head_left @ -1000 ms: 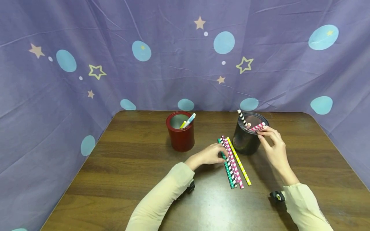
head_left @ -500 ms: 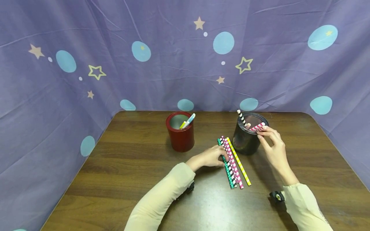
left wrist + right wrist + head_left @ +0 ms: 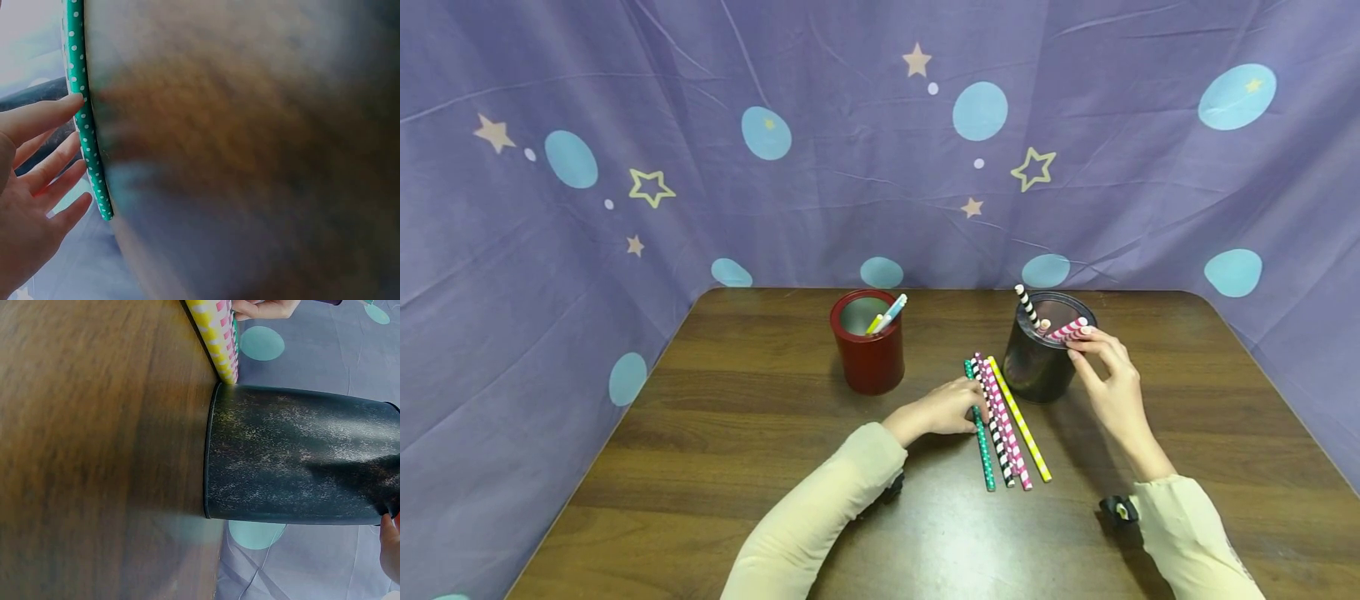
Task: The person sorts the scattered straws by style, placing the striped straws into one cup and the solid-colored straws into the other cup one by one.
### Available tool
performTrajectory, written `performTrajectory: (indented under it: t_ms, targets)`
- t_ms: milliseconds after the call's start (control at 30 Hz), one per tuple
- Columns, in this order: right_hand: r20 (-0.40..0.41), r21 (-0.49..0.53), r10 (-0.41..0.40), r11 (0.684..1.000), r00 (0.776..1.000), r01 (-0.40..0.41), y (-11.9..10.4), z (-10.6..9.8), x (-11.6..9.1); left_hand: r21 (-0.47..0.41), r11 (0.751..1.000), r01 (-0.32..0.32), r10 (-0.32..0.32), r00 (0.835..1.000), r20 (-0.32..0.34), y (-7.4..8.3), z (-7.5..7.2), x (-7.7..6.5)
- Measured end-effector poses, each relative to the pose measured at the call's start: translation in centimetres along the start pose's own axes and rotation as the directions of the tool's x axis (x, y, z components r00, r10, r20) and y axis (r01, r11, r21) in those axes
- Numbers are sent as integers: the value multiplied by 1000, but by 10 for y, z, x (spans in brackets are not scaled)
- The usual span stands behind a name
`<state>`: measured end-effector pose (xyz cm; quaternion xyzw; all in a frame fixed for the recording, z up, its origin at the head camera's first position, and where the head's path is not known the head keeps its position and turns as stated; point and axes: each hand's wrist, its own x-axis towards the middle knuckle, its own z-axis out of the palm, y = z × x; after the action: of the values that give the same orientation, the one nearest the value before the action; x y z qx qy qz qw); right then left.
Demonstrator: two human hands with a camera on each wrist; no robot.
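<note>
My left hand (image 3: pixel 949 407) pinches a green paper straw (image 3: pixel 985 458) with white dots, at the left of a row of straws on the table. In the left wrist view, thumb and fingertips meet the green straw from its two sides. Beside it lie a black-and-white striped straw (image 3: pixel 1002 454), pink-and-white straws (image 3: pixel 1017 454) and a yellow-and-white straw (image 3: pixel 1030 437). My right hand (image 3: pixel 1114 387) holds the rim of a black can (image 3: pixel 1036 371), its thumb against the outer wall. Pink-striped straws (image 3: pixel 1067 328) lean at that rim near the fingertips, and a black-and-white straw (image 3: pixel 1026 305) sticks up.
To the left stands a dark red can (image 3: pixel 872 364) with a blue-and-white marker-like stick (image 3: pixel 892 312) and a yellow one (image 3: pixel 875 323) in it. The wooden table (image 3: pixel 737 392) ends at a purple curtain (image 3: pixel 820 208) behind both cans.
My left hand has shifted slightly left, and the lower end of the green straw has come away from the black-and-white one. My right hand and the black can have stayed put.
</note>
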<state>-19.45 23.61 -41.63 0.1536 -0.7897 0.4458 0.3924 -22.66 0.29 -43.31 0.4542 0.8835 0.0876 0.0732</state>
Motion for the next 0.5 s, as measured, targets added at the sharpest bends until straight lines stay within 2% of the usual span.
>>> performTrajectory:
  t_ms: [267, 500]
  targets:
    - [6, -2, 6, 1000, 1000, -6, 0, 0, 0, 0, 1000, 15, -15, 999, 47, -1, 2, -1]
    - [9, 2, 10, 1000, 1000, -10, 1, -1, 0, -19, 1000, 6, -5, 999, 52, -2, 1, -2]
